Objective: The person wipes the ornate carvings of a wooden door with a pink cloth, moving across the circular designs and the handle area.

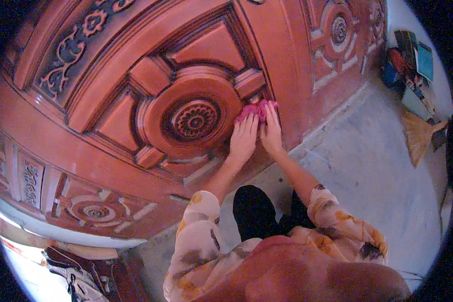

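Note:
Before me stands a reddish-brown carved wooden door panel (226, 90) with a round medallion (196, 120) at its middle. A crumpled pink cloth (262, 109) lies against the moulding just right of the medallion. The fingers of my left hand (244, 137) press on the cloth's left part, close to the medallion's ring. My right hand (271, 132) is beside it, its fingers stretched over the cloth's right part. Both hands keep the cloth against the wood, and their palms are turned from view.
More carved panels continue to the right (338, 37) and lower left (98, 211). A grey floor (347, 173) meets the door's foot. By the right wall are a straw broom (417, 139) and several piled items, including a teal box-like object (424, 62). A bag (77, 283) sits at lower left.

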The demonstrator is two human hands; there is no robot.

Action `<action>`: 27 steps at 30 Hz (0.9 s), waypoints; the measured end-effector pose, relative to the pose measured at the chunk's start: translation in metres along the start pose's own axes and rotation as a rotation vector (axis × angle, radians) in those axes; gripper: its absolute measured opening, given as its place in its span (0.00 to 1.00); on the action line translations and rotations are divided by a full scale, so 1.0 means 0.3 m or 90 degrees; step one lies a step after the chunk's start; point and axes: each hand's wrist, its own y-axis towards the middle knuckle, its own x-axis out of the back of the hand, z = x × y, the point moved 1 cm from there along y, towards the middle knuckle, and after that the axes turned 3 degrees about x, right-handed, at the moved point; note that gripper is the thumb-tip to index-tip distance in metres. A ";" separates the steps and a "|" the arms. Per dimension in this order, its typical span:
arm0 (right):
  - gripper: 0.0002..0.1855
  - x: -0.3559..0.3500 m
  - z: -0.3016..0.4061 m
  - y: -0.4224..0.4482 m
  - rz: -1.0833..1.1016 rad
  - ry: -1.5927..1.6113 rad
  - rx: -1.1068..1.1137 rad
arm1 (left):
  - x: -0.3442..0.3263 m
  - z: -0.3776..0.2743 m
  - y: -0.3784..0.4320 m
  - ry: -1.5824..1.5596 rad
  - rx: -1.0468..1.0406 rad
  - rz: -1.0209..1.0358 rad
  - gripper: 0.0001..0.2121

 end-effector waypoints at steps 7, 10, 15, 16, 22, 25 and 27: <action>0.27 -0.022 0.019 0.139 -0.091 -0.038 0.079 | 0.064 -0.016 0.146 -0.061 0.046 -0.075 0.27; 0.27 -0.019 -0.084 0.042 -0.052 -0.064 0.051 | -0.002 -0.034 0.098 -0.073 0.052 -0.031 0.27; 0.28 -0.025 -0.128 -0.104 -0.026 -0.044 0.008 | -0.078 -0.068 -0.073 -0.072 0.073 0.017 0.28; 0.28 -0.026 -0.120 -0.093 -0.016 -0.042 -0.015 | -0.072 -0.068 -0.084 -0.086 0.083 0.020 0.29; 0.26 -0.017 0.051 0.115 -0.039 0.041 0.019 | 0.003 -0.019 0.072 -0.255 0.136 -0.104 0.27; 0.25 0.038 0.177 0.279 -0.059 0.092 0.053 | 0.119 0.005 0.220 -0.230 0.137 -0.231 0.26; 0.25 0.066 0.208 0.347 -0.049 0.092 0.085 | 0.166 0.041 0.284 -0.211 0.118 -0.276 0.26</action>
